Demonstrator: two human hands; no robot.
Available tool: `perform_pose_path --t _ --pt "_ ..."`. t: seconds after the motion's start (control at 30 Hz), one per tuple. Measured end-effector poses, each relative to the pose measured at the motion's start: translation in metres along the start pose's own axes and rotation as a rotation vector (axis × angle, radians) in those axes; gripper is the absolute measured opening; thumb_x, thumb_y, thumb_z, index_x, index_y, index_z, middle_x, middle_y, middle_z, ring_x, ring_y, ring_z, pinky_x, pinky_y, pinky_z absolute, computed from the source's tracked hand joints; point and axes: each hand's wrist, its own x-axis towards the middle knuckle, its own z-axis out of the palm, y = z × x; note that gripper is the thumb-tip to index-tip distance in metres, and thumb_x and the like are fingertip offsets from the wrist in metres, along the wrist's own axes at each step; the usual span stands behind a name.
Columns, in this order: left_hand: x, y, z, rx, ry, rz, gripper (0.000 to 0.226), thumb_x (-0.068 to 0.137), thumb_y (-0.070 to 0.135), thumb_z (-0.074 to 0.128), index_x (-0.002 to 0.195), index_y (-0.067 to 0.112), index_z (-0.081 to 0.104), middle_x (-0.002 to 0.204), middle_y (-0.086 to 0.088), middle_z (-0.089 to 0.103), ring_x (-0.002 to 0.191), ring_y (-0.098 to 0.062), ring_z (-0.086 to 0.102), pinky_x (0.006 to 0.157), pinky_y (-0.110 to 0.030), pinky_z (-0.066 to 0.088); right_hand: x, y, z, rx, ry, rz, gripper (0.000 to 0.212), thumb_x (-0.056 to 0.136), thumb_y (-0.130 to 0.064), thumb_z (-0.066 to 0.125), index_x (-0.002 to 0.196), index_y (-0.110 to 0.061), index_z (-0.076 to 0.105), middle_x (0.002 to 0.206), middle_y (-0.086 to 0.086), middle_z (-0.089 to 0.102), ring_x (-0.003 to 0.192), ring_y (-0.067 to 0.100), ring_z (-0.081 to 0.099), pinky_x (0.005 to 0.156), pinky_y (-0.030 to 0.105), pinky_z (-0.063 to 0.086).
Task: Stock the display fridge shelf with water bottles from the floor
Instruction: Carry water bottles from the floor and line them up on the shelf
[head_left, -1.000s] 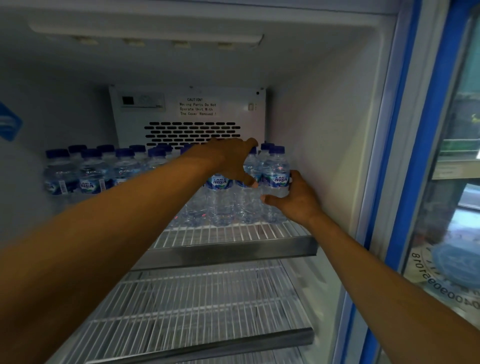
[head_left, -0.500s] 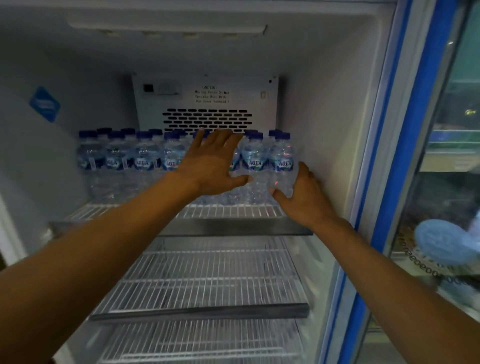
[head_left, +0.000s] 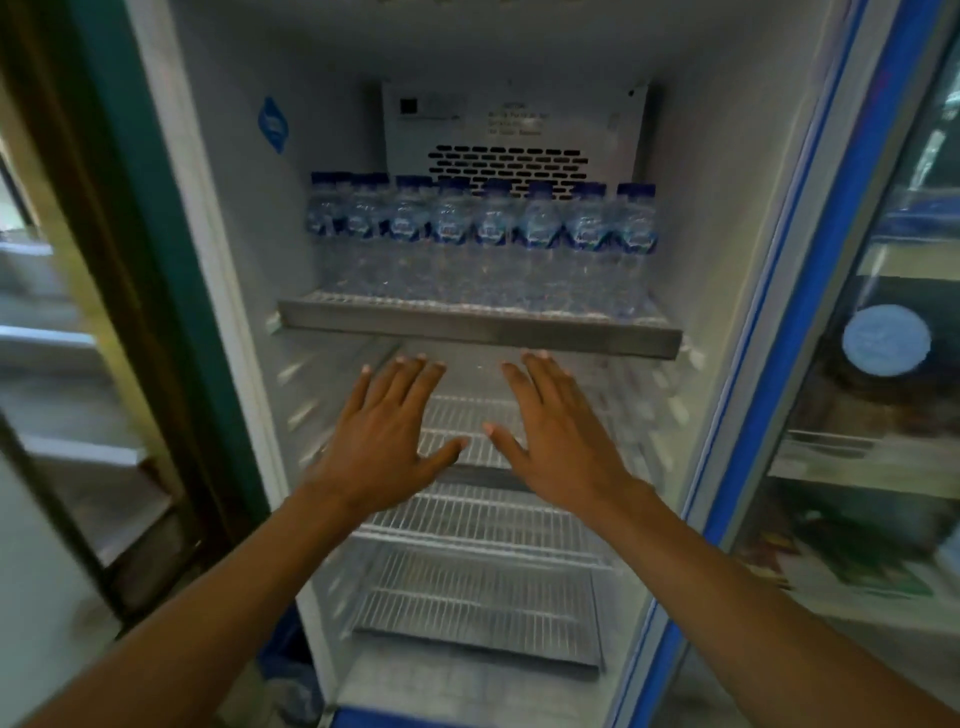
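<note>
A row of clear water bottles (head_left: 480, 244) with blue caps and blue labels stands upright across the top wire shelf (head_left: 478, 328) of the open display fridge, filling it from left to right. My left hand (head_left: 384, 436) and my right hand (head_left: 558, 434) hover side by side below that shelf, palms down, fingers straight and spread. Neither hand touches or holds a bottle. No bottles on the floor are in view.
Several bare wire shelves (head_left: 483, 519) lie below the stocked one. The open glass door with its blue frame (head_left: 800, 312) stands at the right. A vent panel (head_left: 511, 135) fills the fridge's back wall. A dark green frame (head_left: 130, 260) borders the left.
Both hands have let go of the bottles on the top shelf and pulled back and down, fingers now spread. My view has backed away from the fridge.
</note>
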Motion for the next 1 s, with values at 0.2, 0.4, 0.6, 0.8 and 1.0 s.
perform_pose_path --t 0.2,0.4,0.6,0.8,1.0 --pt "-0.191 -0.056 0.005 0.026 -0.244 -0.252 0.095 0.078 0.078 0.017 0.154 0.021 0.011 0.160 -0.003 0.016 0.148 -0.023 0.013 0.119 -0.047 0.001 -0.076 -0.112 0.073 0.105 -0.195 -0.088 0.069 0.098 -0.052 0.033 0.153 -0.015 0.013 0.161 0.008 0.008 0.149 0.022 0.002 0.121 0.040 0.007" --pt "-0.385 -0.084 -0.022 0.045 -0.370 -0.525 0.093 0.078 0.074 0.024 0.154 0.023 0.010 0.161 -0.002 0.016 0.149 -0.021 0.009 0.121 -0.046 0.001 -0.180 -0.224 0.153 0.137 -0.435 -0.222 0.082 0.089 -0.065 0.009 0.152 -0.014 0.014 0.160 0.010 0.013 0.148 0.025 0.007 0.120 0.044 0.012" --pt "-0.568 -0.078 -0.021 0.027 -0.503 -0.787 0.092 0.079 0.076 0.026 0.151 0.019 0.025 0.156 -0.004 0.030 0.145 -0.025 0.024 0.118 -0.048 0.015 -0.280 -0.302 0.224 0.183 -0.733 -0.340 0.068 0.099 -0.052 0.028 0.153 -0.014 0.013 0.160 0.008 0.009 0.148 0.025 0.003 0.120 0.041 0.006" --pt "-0.697 -0.044 0.023 -0.049 -0.690 -1.071 0.084 0.081 0.070 0.042 0.147 0.018 0.033 0.152 -0.004 0.038 0.139 -0.027 0.035 0.113 -0.047 0.025 -0.364 -0.342 0.304 0.164 -0.982 -0.498 0.066 0.095 -0.050 0.040 0.149 -0.016 0.026 0.156 0.007 0.024 0.144 0.025 0.019 0.116 0.037 0.018" --pt "-0.782 -0.037 0.112 -0.080 -0.849 -1.241 0.081 0.088 0.067 0.039 0.151 0.021 0.020 0.156 -0.001 0.027 0.143 -0.023 0.027 0.117 -0.045 0.020 -0.429 -0.365 0.420 0.185 -1.156 -0.571 0.065 0.095 -0.050 0.040 0.148 -0.015 0.026 0.155 0.007 0.028 0.143 0.022 0.024 0.116 0.037 0.023"
